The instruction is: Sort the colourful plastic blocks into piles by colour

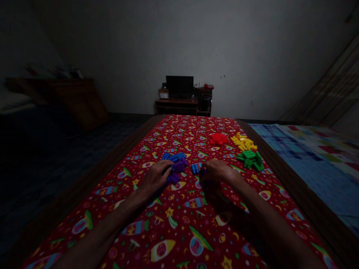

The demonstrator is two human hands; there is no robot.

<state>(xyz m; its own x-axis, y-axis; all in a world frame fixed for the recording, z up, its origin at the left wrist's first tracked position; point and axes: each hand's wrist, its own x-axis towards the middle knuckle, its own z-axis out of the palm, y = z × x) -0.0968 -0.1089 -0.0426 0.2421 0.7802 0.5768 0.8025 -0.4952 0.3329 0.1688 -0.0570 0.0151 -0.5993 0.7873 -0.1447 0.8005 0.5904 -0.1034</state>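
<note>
My left hand [157,175] reaches into a mixed pile of blue plastic pieces [176,157] and purple plastic pieces [179,165]. Its thumb and fingers are bent together, with a bit of blue showing at the tips; the hand hides part of the pile. A short way to the right, my right hand [218,169] has its fingers bent down and closed over a purple plastic piece, which is mostly hidden and in shadow. Just left of those fingertips lies a small blue piece [194,169] on the cloth.
Farther right on the patterned red cloth [168,213] lie red pieces [218,139], yellow pieces [243,142] and green pieces [250,159] in separate piles. Beyond the table stands a desk with a dark monitor [180,86]. A bed with a checked cover [297,157] is at right.
</note>
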